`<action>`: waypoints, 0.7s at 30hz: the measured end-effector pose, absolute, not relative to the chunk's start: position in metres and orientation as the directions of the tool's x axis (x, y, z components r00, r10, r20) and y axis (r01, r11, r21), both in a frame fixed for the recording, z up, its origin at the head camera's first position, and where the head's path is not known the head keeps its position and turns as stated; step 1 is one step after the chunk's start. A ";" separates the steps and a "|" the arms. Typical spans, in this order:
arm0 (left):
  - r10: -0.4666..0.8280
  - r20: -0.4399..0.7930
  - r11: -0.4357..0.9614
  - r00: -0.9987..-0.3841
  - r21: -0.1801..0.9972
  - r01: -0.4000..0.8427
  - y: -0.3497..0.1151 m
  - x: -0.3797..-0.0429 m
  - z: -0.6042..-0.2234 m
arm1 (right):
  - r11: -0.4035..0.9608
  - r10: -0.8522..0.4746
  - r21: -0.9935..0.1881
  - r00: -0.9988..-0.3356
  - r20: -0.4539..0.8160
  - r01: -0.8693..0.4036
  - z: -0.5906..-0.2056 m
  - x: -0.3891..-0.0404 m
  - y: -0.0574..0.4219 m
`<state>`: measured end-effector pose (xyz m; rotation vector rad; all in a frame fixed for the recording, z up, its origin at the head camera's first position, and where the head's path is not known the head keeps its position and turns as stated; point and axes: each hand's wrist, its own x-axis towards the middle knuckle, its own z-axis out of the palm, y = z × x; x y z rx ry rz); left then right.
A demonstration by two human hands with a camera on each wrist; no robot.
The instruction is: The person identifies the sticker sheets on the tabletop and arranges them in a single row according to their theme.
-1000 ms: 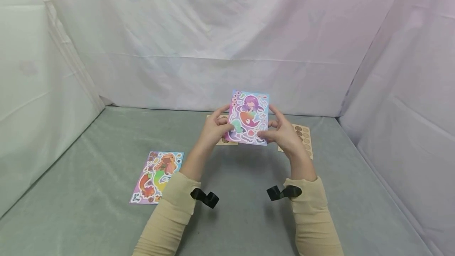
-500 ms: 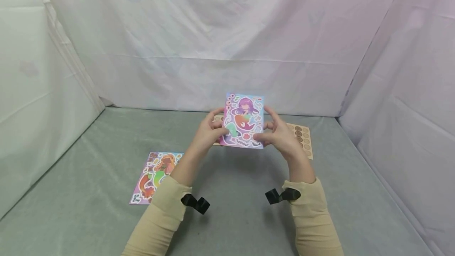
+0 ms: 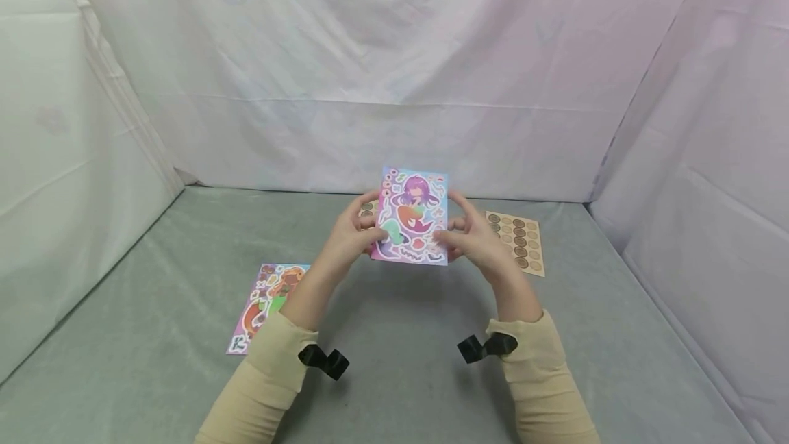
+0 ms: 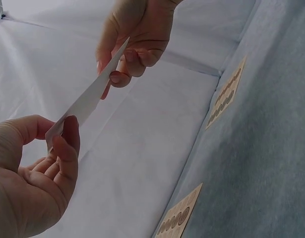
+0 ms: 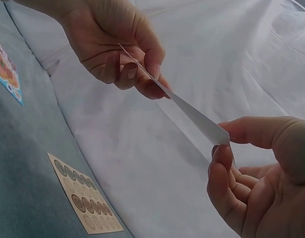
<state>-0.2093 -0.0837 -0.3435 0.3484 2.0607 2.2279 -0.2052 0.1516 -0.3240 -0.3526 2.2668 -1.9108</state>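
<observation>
A sticker sheet (image 3: 411, 216) with a purple-haired mermaid is held up above the table, its printed face toward the head camera. My left hand (image 3: 349, 235) pinches its left edge, thumb on the front and fingers behind. On the right edge, my right hand (image 3: 477, 238) pinches it the same way. Both wrist views show the sheet's plain white back (image 4: 88, 101) nearly edge-on between the two hands. A second mermaid sticker sheet (image 3: 261, 300), with orange hair and a green tail, lies on the table at left, partly hidden by my left forearm.
A tan sheet of round stickers (image 3: 520, 242) lies beyond my right hand. Another tan sheet (image 3: 368, 207) is mostly hidden behind the held sheet and my left hand. The grey table (image 3: 394, 362) is bounded by white cloth walls (image 3: 394, 88) at the back and sides.
Both hands have shifted left and slightly down with the mermaid sticker sheet between them. My left forearm now covers more of the sheet on the table; the right tan sheet shows more.
</observation>
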 end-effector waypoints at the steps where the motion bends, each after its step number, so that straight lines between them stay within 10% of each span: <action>1: 0.218 0.103 -0.089 -0.971 0.992 0.086 -0.085 -0.209 -0.344 | 0.159 -0.276 -0.984 -0.961 0.031 -0.077 -0.325 -0.205 0.151; 21: 0.190 0.067 0.011 -0.980 0.997 0.070 -0.103 -0.197 -0.351 | 0.133 -0.268 -0.987 -0.962 0.047 -0.085 -0.342 -0.196 0.137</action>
